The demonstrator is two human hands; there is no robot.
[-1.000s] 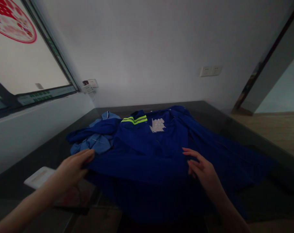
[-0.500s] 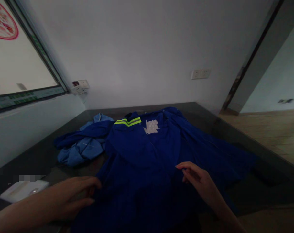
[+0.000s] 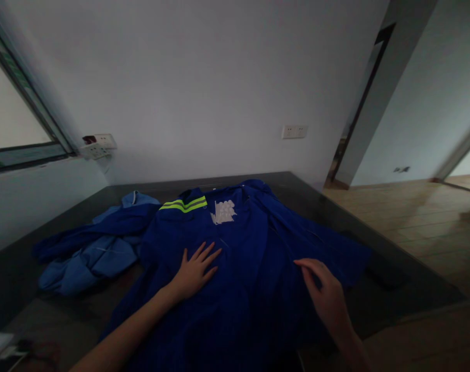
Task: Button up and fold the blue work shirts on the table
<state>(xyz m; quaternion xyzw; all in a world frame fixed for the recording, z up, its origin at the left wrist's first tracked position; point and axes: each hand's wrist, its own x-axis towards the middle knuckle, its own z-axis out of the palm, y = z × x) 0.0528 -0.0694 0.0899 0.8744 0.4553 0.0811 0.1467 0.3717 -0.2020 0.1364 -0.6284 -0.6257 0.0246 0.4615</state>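
A dark blue work jacket (image 3: 242,243) with a yellow-green reflective stripe (image 3: 183,205) and a white printed patch (image 3: 224,211) lies spread on a dark table (image 3: 405,281). My left hand (image 3: 196,268) rests flat on the middle of the jacket with its fingers spread. My right hand (image 3: 323,294) lies on the jacket's right side, fingers curled down onto the cloth; whether it pinches the fabric is unclear.
A crumpled lighter blue garment (image 3: 91,248) lies on the table to the left of the jacket. Wall sockets (image 3: 294,132) sit on the back wall, and more sockets (image 3: 97,146) by the window. A doorway and wooden floor (image 3: 424,212) are to the right.
My left hand moved from the jacket's left edge up onto its middle and flattened. My right hand stayed on the right side. The view turned to the right.
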